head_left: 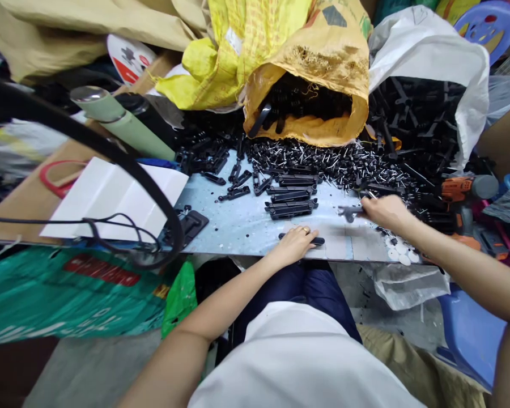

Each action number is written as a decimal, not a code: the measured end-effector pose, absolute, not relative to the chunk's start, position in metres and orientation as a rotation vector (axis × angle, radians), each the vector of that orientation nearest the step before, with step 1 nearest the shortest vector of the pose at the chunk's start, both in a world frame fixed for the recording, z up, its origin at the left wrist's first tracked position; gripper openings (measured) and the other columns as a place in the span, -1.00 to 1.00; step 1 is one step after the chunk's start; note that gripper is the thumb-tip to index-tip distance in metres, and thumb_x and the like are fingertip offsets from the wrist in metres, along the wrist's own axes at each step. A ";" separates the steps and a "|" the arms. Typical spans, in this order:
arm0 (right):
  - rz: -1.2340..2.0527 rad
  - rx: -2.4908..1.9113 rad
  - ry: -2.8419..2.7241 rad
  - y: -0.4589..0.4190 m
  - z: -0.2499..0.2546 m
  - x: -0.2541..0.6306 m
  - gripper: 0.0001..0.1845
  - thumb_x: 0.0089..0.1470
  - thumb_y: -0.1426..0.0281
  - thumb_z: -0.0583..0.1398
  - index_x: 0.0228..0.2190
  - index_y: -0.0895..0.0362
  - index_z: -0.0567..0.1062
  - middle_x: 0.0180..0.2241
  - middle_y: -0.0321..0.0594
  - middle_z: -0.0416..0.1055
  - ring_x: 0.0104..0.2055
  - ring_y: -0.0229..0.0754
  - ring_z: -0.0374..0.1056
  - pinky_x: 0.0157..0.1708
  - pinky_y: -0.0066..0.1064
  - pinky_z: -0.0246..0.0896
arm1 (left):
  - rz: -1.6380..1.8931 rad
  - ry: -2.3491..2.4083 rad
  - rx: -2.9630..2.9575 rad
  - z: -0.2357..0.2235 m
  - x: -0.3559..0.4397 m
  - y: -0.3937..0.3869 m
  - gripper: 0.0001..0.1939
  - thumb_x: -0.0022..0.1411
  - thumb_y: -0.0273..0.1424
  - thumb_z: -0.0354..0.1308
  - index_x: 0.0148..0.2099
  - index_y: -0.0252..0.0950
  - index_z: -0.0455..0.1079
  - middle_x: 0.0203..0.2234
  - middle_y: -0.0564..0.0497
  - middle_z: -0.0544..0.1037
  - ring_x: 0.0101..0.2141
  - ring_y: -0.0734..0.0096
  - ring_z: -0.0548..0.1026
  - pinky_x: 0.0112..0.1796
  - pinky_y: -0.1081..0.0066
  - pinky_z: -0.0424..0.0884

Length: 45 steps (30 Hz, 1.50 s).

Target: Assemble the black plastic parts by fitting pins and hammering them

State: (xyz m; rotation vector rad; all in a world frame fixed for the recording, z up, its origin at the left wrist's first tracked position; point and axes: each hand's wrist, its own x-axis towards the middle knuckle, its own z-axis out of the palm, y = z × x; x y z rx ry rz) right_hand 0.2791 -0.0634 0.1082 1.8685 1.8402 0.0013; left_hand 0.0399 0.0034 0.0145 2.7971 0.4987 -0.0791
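Observation:
My left hand (295, 245) rests at the front edge of the table, its fingers closed over a long black plastic part (318, 241) that lies flat and sticks out on both sides. My right hand (385, 211) is a little above the tabletop to the right, pinching a dark part with a forked end (348, 212), blurred by motion. Between and beyond the hands lies a stack of long black assembled pieces (292, 197). Behind the right hand spreads a heap of small black pieces with metal pins (318, 161).
An orange sack (310, 133) and a white sack (433, 51) full of black parts stand at the back. A cordless drill (463, 198) lies at right, near white discs (402, 250). At left are a green flask (127, 124), white sheet (106, 198) and black cable (123, 164).

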 end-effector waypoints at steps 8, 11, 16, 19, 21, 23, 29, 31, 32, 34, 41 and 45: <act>-0.326 1.639 2.323 -0.113 0.062 0.230 -0.65 0.23 0.23 -0.09 -0.29 0.19 0.36 -0.35 -0.13 0.37 -0.37 -0.22 0.31 -0.46 -0.45 -0.05 | -0.058 0.456 2.687 0.015 0.053 0.006 -0.75 0.27 -0.40 -0.07 -0.04 -0.33 0.27 -0.23 -0.10 0.42 -0.14 0.25 0.36 -0.11 0.30 0.29; -0.281 1.715 2.322 -0.115 0.048 0.225 -0.67 0.21 0.22 -0.06 -0.27 0.19 0.35 -0.34 -0.11 0.36 -0.34 -0.19 0.30 -0.43 -0.43 -0.04 | -0.083 0.448 2.670 0.018 0.053 0.006 -0.73 0.26 -0.41 -0.09 -0.01 -0.32 0.24 -0.20 -0.11 0.40 -0.13 0.23 0.35 -0.09 0.28 0.28; -0.297 1.826 2.292 -0.116 0.030 0.217 -0.63 0.19 0.16 -0.06 -0.30 0.16 0.38 -0.36 -0.12 0.39 -0.31 -0.17 0.30 -0.38 -0.41 -0.04 | -0.161 0.448 2.645 0.023 0.055 0.007 -0.71 0.25 -0.43 -0.11 0.00 -0.32 0.22 -0.17 -0.11 0.39 -0.11 0.23 0.33 -0.07 0.26 0.26; -0.352 1.876 2.218 -0.118 0.029 0.211 -0.62 0.20 0.15 -0.07 -0.27 0.15 0.38 -0.36 -0.13 0.40 -0.33 -0.18 0.32 -0.43 -0.42 -0.06 | -0.171 0.438 2.632 0.025 0.056 0.007 -0.66 0.20 -0.23 0.00 -0.04 -0.31 0.22 -0.17 -0.12 0.38 -0.11 0.18 0.33 -0.09 0.24 0.27; -0.377 1.901 2.164 -0.119 0.030 0.207 -0.61 0.20 0.15 -0.08 -0.25 0.15 0.39 -0.35 -0.14 0.41 -0.35 -0.19 0.33 -0.46 -0.42 -0.08 | -0.142 0.437 2.636 0.024 0.054 0.005 -0.49 0.06 -0.04 0.10 -0.08 -0.30 0.22 -0.18 -0.13 0.38 -0.12 0.12 0.34 -0.11 0.20 0.27; -0.360 1.925 2.155 -0.119 0.033 0.203 -0.60 0.21 0.16 -0.09 -0.23 0.14 0.39 -0.34 -0.13 0.42 -0.34 -0.19 0.34 -0.46 -0.42 -0.08 | -0.108 0.450 2.651 0.022 0.052 0.003 -0.39 -0.06 0.04 0.17 -0.11 -0.31 0.22 -0.18 -0.14 0.38 -0.12 0.08 0.34 -0.11 0.17 0.26; -0.418 1.926 2.183 -0.117 0.040 0.198 -0.61 0.21 0.16 -0.08 -0.25 0.15 0.40 -0.35 -0.13 0.43 -0.34 -0.19 0.36 -0.48 -0.43 -0.09 | -0.084 0.509 2.629 0.016 0.049 0.000 -0.38 -0.07 0.02 0.20 -0.09 -0.31 0.21 -0.18 -0.14 0.39 -0.12 0.11 0.35 -0.11 0.20 0.26; -0.477 1.908 2.168 -0.117 0.040 0.199 -0.62 0.20 0.16 -0.07 -0.26 0.15 0.39 -0.35 -0.15 0.44 -0.35 -0.20 0.37 -0.50 -0.44 -0.10 | -0.111 0.461 2.650 0.016 0.049 0.002 -0.33 -0.11 0.05 0.21 -0.08 -0.33 0.22 -0.15 -0.17 0.38 -0.09 0.08 0.32 -0.08 0.19 0.23; -0.496 1.908 2.161 -0.117 0.040 0.199 -0.62 0.20 0.15 -0.06 -0.25 0.15 0.39 -0.34 -0.15 0.44 -0.35 -0.20 0.37 -0.51 -0.45 -0.11 | -0.120 0.434 2.666 0.016 0.050 0.003 -0.32 -0.11 0.06 0.20 -0.08 -0.33 0.22 -0.13 -0.18 0.37 -0.07 0.07 0.30 -0.07 0.18 0.21; -0.515 1.917 2.149 -0.117 0.038 0.199 -0.61 0.20 0.15 -0.07 -0.24 0.15 0.39 -0.33 -0.15 0.44 -0.33 -0.20 0.37 -0.52 -0.45 -0.12 | -0.120 0.399 2.693 0.015 0.050 0.004 -0.31 -0.10 0.07 0.19 -0.07 -0.34 0.22 -0.10 -0.19 0.35 -0.06 0.06 0.28 -0.07 0.17 0.20; -0.456 1.960 2.158 -0.118 0.033 0.196 -0.61 0.20 0.15 -0.07 -0.23 0.14 0.39 -0.32 -0.16 0.44 -0.32 -0.21 0.35 -0.50 -0.44 -0.13 | -0.029 0.360 2.733 0.010 0.046 0.005 -0.36 -0.07 0.07 0.15 -0.10 -0.33 0.23 -0.17 -0.17 0.40 -0.09 0.06 0.32 -0.05 0.09 0.18; -0.294 1.957 2.247 -0.116 0.039 0.191 -0.61 0.22 0.18 -0.09 -0.23 0.14 0.40 -0.35 -0.11 0.43 -0.32 -0.17 0.32 -0.46 -0.40 -0.12 | 0.112 0.410 2.688 0.005 0.040 0.006 -0.43 0.01 0.05 0.09 -0.11 -0.32 0.22 -0.23 -0.14 0.42 -0.17 0.13 0.39 -0.09 0.15 0.26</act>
